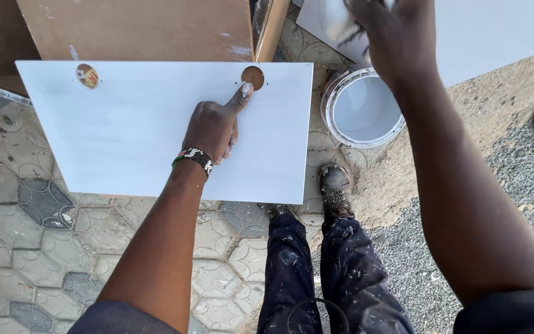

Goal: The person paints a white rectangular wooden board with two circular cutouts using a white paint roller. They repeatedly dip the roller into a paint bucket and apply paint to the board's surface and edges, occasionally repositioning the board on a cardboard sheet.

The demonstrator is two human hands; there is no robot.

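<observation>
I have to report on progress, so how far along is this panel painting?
The white panel looks fully coated on its face. The left hand presses a finger by one round hole; the right hand is above the open paint bucket. The brown board behind is unpainted.

Outdoors, hard daylight – short shadows. Ground of patterned grey paving blocks, dusty, some darker than others. To the right, a strip of packed sandy earth giving way to loose dark gravel. Brown fibreboard sheets lying at the top edge, smeared white in places – one seen edge-on
</observation>
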